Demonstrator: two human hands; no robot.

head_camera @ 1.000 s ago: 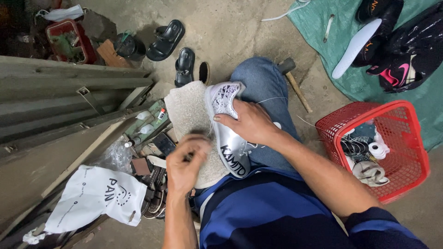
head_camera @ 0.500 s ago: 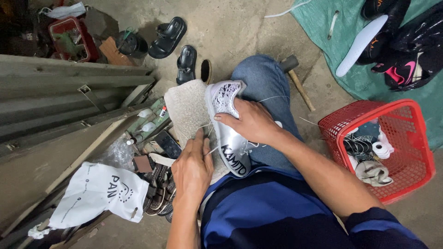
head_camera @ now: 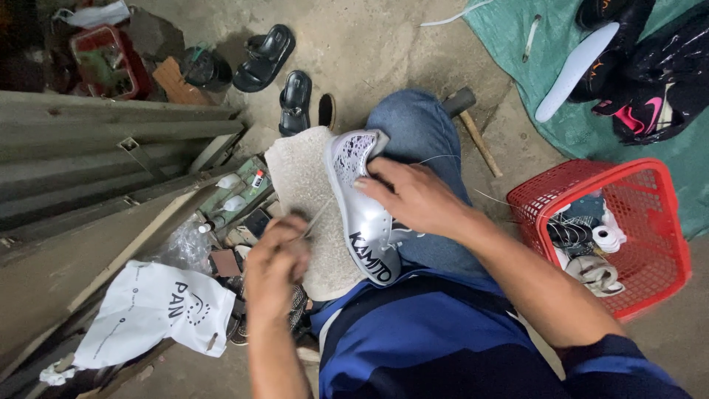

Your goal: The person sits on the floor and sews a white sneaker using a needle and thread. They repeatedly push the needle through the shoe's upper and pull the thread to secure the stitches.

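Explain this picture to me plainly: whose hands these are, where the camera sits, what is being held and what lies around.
The camera is worn on a person's head and looks down, so you see that person's own arms, lap and the ground. There is no machine here, only two bare hands. The right hand presses down on a silver shoe that lies sole-side out on a rough beige cloth over the knee in blue jeans. The left hand pinches a thin tool, probably a needle or awl, its tip at the shoe's edge; the hand is blurred. A thin thread runs past the right hand. On the concrete ground: a red basket with odds and ends, a hammer, black sandals, a white bag, and a green tarp with more shoes.
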